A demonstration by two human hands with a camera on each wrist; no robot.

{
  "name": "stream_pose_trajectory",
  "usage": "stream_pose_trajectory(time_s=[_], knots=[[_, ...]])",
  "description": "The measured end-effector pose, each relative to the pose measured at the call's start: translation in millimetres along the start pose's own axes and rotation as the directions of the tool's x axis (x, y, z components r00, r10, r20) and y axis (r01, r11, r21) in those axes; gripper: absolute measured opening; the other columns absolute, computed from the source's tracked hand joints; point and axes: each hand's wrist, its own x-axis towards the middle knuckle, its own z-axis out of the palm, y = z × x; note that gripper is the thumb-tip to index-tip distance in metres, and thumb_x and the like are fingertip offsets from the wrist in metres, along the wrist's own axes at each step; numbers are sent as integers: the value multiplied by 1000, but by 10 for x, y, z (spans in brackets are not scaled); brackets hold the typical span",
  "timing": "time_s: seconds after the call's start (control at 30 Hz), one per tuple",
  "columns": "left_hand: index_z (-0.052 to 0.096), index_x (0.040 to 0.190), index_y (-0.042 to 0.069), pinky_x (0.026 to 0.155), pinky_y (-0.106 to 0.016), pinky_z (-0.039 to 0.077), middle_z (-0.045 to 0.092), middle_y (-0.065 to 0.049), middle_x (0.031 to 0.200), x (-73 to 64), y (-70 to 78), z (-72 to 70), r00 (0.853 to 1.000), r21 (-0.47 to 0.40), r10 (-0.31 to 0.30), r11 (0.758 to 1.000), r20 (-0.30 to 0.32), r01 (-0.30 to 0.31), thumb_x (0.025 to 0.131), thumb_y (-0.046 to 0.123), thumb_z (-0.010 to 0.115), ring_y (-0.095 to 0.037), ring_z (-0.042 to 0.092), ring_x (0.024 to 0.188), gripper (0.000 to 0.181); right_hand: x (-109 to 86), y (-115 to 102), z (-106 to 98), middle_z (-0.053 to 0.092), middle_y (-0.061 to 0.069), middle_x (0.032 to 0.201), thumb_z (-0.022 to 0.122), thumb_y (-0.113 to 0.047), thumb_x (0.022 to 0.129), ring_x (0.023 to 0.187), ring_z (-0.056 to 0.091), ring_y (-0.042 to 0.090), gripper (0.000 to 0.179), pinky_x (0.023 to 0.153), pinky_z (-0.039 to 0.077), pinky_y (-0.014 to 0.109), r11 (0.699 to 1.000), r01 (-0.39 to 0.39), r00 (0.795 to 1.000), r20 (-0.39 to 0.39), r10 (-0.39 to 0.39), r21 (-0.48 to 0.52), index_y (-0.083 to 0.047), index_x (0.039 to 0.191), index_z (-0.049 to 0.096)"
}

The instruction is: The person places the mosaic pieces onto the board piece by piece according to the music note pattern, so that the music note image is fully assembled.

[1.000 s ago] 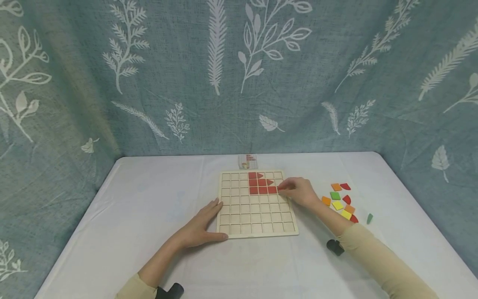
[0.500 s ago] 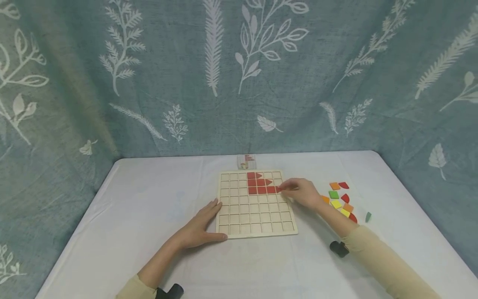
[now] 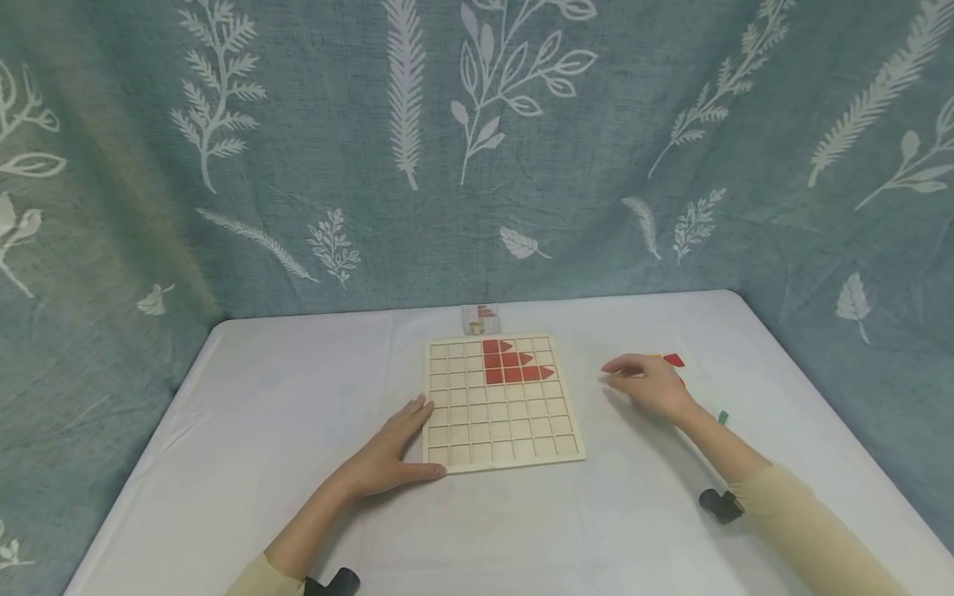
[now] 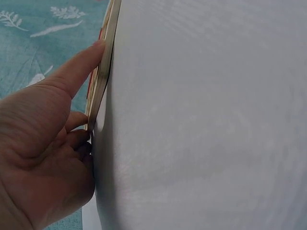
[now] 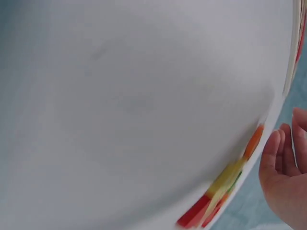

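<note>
A pale wooden grid board (image 3: 501,432) lies on the white table. Red square and pointed tiles (image 3: 514,375) form three rows in its upper part, each row ending in a tip to the right. My left hand (image 3: 387,458) rests against the board's left side, its thumb at the near left corner and fingertips on the edge. To the right of the board, my right hand (image 3: 652,387) is above the table with bent fingers and nothing visible in them. Loose coloured tiles (image 5: 228,179) lie beside it, mostly hidden by the hand in the head view.
Behind the board lies a small pattern card (image 3: 480,319) with a red figure on it. A dark green piece (image 3: 723,417) shows past the right wrist. A blue-green curtain (image 3: 417,240) with white leaves hangs behind the table.
My right hand has let go of a red pointed tile at the end of the third row and moved right, towards the loose tiles. The left hand has stayed at the board.
</note>
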Motion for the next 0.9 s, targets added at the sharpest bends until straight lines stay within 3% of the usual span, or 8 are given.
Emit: stream_pose_trajectory(time_s=[0.1,0.27,0.47,0.7,0.9], knots=[[27,154,6,116,-57,12,13,-15,162,0,3,0,1000,3,-1,1000,-7,1,79,47,77,-37,7,148,99,-61,107,-97,68,14,105,68,-15,91,83,65,24,25,70,54,36,1000,18,1000,-13,-19,-14,-3,113,70],[28,154,6,116,-58,12,13,-15,162,-6,-4,2,1000,3,-4,1000,-14,4,78,47,78,-37,7,148,100,-138,241,-197,70,12,108,72,-23,90,104,61,30,29,86,50,45,997,17,999,-26,-19,-78,-5,113,70],[28,154,6,116,-58,12,14,-15,162,-3,-28,11,1000,8,4,1000,-19,-4,78,47,78,-37,7,148,100,-166,298,-208,69,12,104,72,-17,88,87,60,24,27,72,51,34,992,32,999,1,-32,-120,-3,112,70],[27,154,6,116,-58,12,14,-15,162,11,-37,27,1000,9,12,1000,-21,-12,79,47,78,-37,8,148,99,-162,318,-175,69,7,94,75,-12,85,87,62,23,25,76,51,37,985,82,996,-31,-87,-149,-3,108,70],[28,154,5,116,-58,12,14,-16,162,5,-36,43,1000,7,15,1000,-22,-15,79,45,78,-37,8,148,99,-166,248,-85,71,10,100,77,-15,84,92,66,26,30,78,55,39,992,68,996,-53,-74,-105,-1,110,70]])
